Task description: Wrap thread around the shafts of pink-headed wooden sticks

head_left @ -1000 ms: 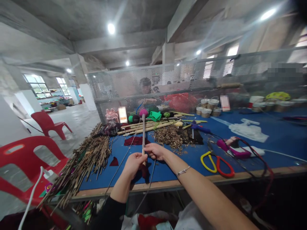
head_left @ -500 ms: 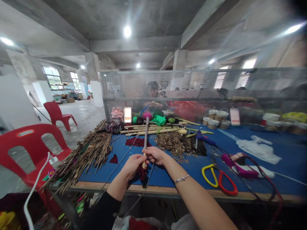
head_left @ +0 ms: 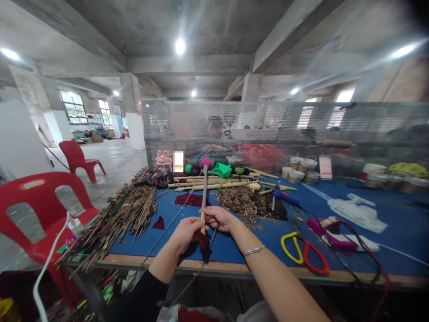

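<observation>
Blue table (head_left: 385, 232), red chair (head_left: 36, 210), yellow and red scissors (head_left: 303, 250), pink-tipped stick (head_left: 204, 188)

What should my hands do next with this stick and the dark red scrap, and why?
Probably steady the stick with the right hand and let the left hand draw the dark red scrap snug round the lower end. Both hands pinch the stick there, the scrap hangs loose just below them, and the pink-tipped top stands free.

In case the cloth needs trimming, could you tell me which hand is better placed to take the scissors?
Probably the right hand: the scissors lie on its side, while the left hand grips stick and cloth.
</observation>
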Demonstrator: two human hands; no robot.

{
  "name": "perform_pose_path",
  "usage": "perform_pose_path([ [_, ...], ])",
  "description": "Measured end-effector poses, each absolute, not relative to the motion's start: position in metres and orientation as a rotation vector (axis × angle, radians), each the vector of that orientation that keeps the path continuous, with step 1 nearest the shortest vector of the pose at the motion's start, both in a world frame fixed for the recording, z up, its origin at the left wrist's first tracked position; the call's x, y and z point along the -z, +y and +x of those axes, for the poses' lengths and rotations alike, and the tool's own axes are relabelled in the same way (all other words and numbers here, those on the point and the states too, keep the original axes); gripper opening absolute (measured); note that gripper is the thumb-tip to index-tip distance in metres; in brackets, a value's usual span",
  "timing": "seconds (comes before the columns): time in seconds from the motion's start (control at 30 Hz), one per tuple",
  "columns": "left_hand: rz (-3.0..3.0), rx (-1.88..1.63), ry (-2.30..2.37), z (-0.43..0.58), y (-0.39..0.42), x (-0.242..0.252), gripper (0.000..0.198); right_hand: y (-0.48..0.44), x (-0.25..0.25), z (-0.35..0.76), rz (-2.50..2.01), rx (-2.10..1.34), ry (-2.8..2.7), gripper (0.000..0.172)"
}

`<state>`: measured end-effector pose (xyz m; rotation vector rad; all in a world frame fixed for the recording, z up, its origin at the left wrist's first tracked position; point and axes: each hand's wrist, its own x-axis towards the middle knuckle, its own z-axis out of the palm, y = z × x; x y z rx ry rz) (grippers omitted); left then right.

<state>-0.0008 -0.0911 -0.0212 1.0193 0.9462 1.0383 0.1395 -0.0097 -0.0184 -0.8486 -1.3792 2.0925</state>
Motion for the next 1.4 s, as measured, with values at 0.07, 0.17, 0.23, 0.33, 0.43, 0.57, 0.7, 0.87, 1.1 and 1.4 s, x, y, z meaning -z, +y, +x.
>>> perform_pose_path([
  [0.07,1.006,-1.018,0.922,-0.001,-0.092,0.019,0.035,-0.009,0.019,0.139,-0.843,-2.089,-1.380,0.027],
  [0.17,1.019,-1.072,1.011,0.002,-0.091,0.018,0.037,-0.009,0.021,0.137,-0.850,-2.045,-1.367,0.029],
  [0.23,1.037,-1.104,1.079,0.003,-0.090,0.019,0.037,-0.010,0.021,0.137,-0.858,-2.033,-1.363,0.031],
  [0.33,1.018,-1.076,1.047,0.001,-0.090,0.021,0.035,-0.011,0.019,0.138,-0.856,-2.070,-1.376,0.028],
  [0.43,0.944,-1.056,0.967,-0.002,-0.091,0.020,0.034,-0.011,0.018,0.138,-0.856,-2.092,-1.398,0.027],
  [0.57,1.007,-1.068,1.015,0.001,-0.091,0.018,0.036,-0.011,0.020,0.136,-0.859,-2.044,-1.379,0.028],
  [0.7,1.044,-1.086,1.035,0.003,-0.091,0.019,0.034,-0.013,0.020,0.135,-0.876,-2.023,-1.368,0.028],
  [0.87,0.943,-1.044,0.940,0.000,-0.091,0.022,0.031,-0.015,0.018,0.135,-0.898,-2.043,-1.382,0.025],
  [1.1,1.087,-1.191,1.085,0.004,-0.089,0.028,0.035,-0.014,0.019,0.135,-0.909,-2.015,-1.337,0.030],
  [1.4,0.973,-1.082,0.950,-0.001,-0.094,0.021,0.032,-0.016,0.015,0.136,-0.897,-2.067,-1.330,0.025],
])
